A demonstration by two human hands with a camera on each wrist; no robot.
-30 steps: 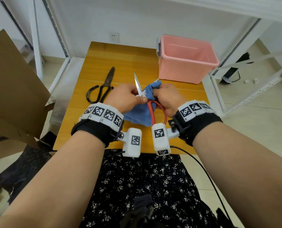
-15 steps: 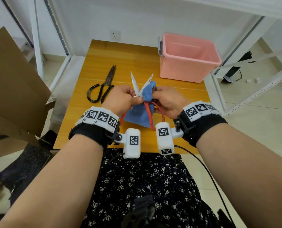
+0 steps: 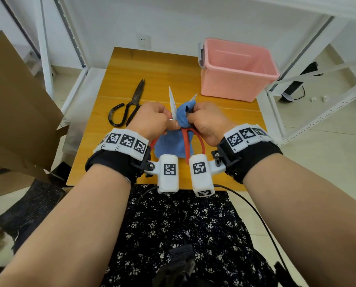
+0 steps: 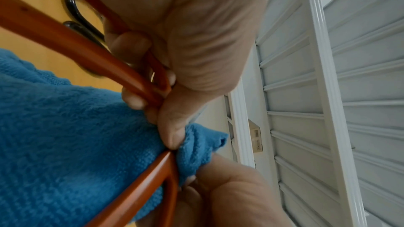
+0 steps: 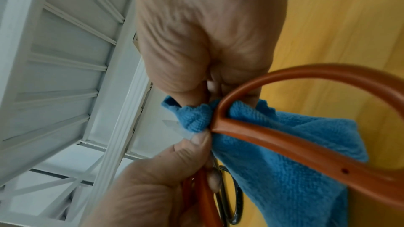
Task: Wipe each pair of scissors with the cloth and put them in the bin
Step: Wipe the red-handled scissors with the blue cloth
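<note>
Blades spread wider than half second ago. Left hand (image 3: 152,119) grips red-handled scissors (image 3: 186,141) at pivot, points toward table's far edge. Right hand (image 3: 209,119), nearer, pinches blue cloth (image 3: 183,114) round right blade; wipe runs hand-to-tip. Pink bin (image 3: 235,83) waits far right corner; black scissors (image 3: 131,104) lie left.

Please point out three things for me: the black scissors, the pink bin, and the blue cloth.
black scissors (image 3: 134,104), head view, on the pivot where the blades join.
pink bin (image 3: 231,87), head view, on the front outer wall.
blue cloth (image 3: 168,147), head view, on the part hanging below the hands.
</note>
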